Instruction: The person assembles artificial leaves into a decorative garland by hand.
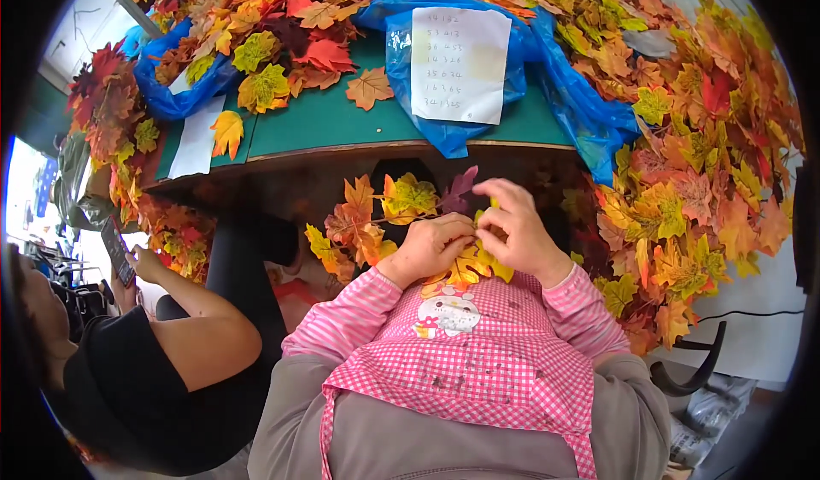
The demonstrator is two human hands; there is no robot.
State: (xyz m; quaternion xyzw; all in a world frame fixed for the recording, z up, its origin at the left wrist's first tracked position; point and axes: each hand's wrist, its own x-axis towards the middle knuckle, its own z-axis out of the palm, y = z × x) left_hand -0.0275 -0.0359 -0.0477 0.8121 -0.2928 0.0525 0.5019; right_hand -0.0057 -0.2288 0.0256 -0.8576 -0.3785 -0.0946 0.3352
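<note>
Over my lap is a garland of artificial maple leaves (pixel 350 222) in orange, yellow and purple. My left hand (pixel 431 248) is closed, pinching the garland near its middle. My right hand (pixel 518 232) meets it there, thumb and forefinger pinched at the same spot and the other fingers curled above; the exact join is hidden by the fingers. A purple leaf (pixel 459 191) sticks up between the hands. Below them a yellow-orange leaf (pixel 468 266) rests against my pink checked apron (pixel 478 360). A yellow leaf (pixel 410 198) lies beyond my left hand.
A green table (pixel 325 125) stands ahead, with blue plastic sheeting (pixel 598 130) and a handwritten paper sheet (pixel 461 66) on it. Leaf garlands heap along its back and hang in a mass at the right (pixel 683 224). At the left, a seated person (pixel 162 352) holds a phone (pixel 117 249).
</note>
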